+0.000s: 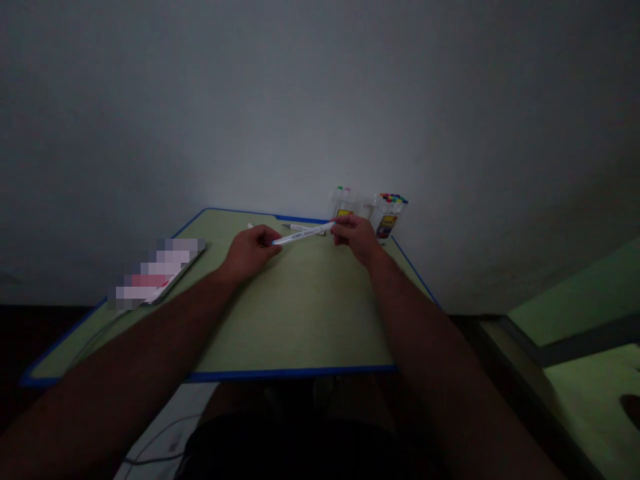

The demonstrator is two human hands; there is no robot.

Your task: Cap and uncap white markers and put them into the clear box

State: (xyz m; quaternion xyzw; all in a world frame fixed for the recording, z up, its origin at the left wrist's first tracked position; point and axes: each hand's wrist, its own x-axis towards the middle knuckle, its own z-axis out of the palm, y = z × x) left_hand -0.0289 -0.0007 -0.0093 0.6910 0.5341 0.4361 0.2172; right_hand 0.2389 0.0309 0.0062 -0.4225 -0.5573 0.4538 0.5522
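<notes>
A white marker pen (303, 235) with bluish ends is held up over the table, tilted a little higher at its right end. My left hand (254, 250) is closed on its left end. At the right end, the fingers of my right hand (356, 235) pinch it. Just behind lies a second white pen (295, 227) with a pointed dark tip, partly covered by the held one. The end of another white item (250, 226) shows behind my left hand; its kind is hidden. A clear marker case (345, 197) stands behind my right hand, which covers its lower part.
A second clear case (389, 217) full of coloured markers stands at the table's back right. A blurred-out flat device (163, 270) with a cable lies at the left. The pale green table (295, 320) has a blue edge and meets a grey wall (300, 100).
</notes>
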